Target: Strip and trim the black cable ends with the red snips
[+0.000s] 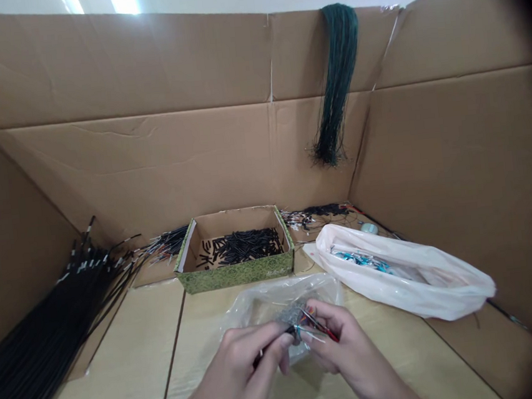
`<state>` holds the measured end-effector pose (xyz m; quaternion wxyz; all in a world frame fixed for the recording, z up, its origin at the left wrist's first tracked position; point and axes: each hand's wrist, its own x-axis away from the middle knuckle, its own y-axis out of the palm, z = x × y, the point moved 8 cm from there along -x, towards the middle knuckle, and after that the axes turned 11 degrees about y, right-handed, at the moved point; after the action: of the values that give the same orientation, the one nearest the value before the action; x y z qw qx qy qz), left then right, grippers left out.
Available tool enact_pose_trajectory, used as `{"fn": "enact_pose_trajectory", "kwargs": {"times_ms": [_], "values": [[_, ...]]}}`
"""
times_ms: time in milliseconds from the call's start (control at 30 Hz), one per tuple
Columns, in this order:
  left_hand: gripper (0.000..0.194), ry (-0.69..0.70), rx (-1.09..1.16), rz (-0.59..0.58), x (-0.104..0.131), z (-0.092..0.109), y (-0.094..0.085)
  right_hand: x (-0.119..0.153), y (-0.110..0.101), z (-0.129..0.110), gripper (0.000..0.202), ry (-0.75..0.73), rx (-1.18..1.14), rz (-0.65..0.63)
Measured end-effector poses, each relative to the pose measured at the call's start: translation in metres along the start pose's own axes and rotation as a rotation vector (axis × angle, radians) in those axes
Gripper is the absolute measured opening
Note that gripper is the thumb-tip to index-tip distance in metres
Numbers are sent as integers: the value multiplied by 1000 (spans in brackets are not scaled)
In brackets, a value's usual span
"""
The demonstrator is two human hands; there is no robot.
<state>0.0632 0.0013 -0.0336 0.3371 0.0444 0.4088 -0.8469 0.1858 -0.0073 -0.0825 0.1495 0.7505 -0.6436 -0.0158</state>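
Observation:
Both hands meet over a clear plastic bag in the lower middle of the view. My left hand (244, 368) is closed, thumb and forefinger pinching the end of a black cable (290, 331). Thin coloured wires (302, 329), with some blue and white among them, show at that end. My right hand (339, 343) is closed on thin wires, and a slim red and dark piece (324, 327) crosses its fingers; I cannot tell whether this is a wire or a tool. Small grey pieces fill part of the clear bag (243, 308) just behind the fingers.
A green-sided box (236, 276) holds short black tubes (251, 245). Right of it lies a white bag (445, 298) with blue and white pieces. Long black cables (40, 347) spread at the left. Dark green wires (340, 60) hang over the cardboard wall (140, 67).

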Motion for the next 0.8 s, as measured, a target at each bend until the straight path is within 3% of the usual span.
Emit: {"fn": "enact_pose_trajectory", "kwargs": {"times_ms": [100, 200, 267, 333, 467, 500, 600, 700, 800], "values": [[34, 12, 21, 68, -1, 1, -4, 1, 3, 13, 37, 57, -12, 25], [36, -17, 70, 263, 1, -5, -28, 2, 14, 31, 41, 135, 90, 30], [30, -84, 121, 388, 4, -15, -46, 3, 8, 35, 40, 132, 202, 87], [26, -133, 159, 447, 5, -23, -58, 5, -20, 23, 35, 43, 339, 232], [28, -136, 140, 425, 1, -26, -61, 20, -118, -31, 31, -209, 831, 666], [29, -126, 132, 414, -1, -24, -60, 23, -146, -42, 31, -192, 994, 797], [30, -108, 111, 388, -5, -21, -55, 26, -212, -61, 27, -120, 1122, 976], [29, -113, 94, 353, -7, -20, -50, 27, -238, -69, 24, -103, 1155, 1051], [31, -104, 76, 325, -9, -18, -48, 21, -220, -72, 30, -163, 1137, 986]]}}
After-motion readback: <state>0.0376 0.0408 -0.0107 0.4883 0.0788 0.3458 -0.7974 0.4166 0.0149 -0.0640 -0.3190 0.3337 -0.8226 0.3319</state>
